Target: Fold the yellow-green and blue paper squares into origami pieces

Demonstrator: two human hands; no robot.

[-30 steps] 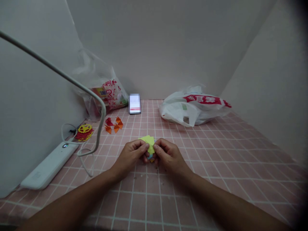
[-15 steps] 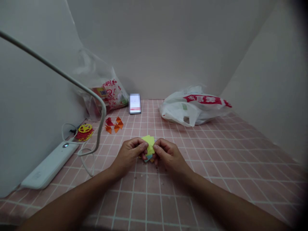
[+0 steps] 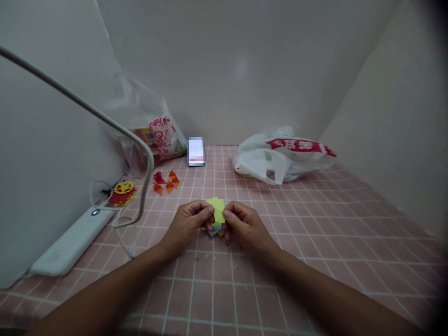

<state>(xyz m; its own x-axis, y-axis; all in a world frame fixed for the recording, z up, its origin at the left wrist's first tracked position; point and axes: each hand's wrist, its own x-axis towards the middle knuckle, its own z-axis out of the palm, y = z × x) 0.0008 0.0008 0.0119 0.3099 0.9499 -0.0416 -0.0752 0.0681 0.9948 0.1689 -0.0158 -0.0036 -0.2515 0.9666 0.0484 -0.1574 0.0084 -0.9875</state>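
Observation:
Near the middle of the pink tiled surface, a yellow paper piece [image 3: 217, 210] is pinched between both hands. My left hand [image 3: 193, 219] grips its left edge with thumb and fingers closed. On the opposite edge, my right hand [image 3: 243, 223] holds it in a similar pinch. Below the yellow paper, blue paper [image 3: 214, 231] and a bit of orange show, partly hidden by the fingers. Several folded orange pieces [image 3: 170, 186] and a red one [image 3: 159, 178] lie at the back left of my left hand.
Yellow and red cutouts [image 3: 123, 192] lie beside a white elongated device [image 3: 72, 242] at left. A white cable [image 3: 84, 105] arches over. Behind stand a phone [image 3: 196, 151], a filled plastic bag [image 3: 164, 135] and a white bag [image 3: 259, 158].

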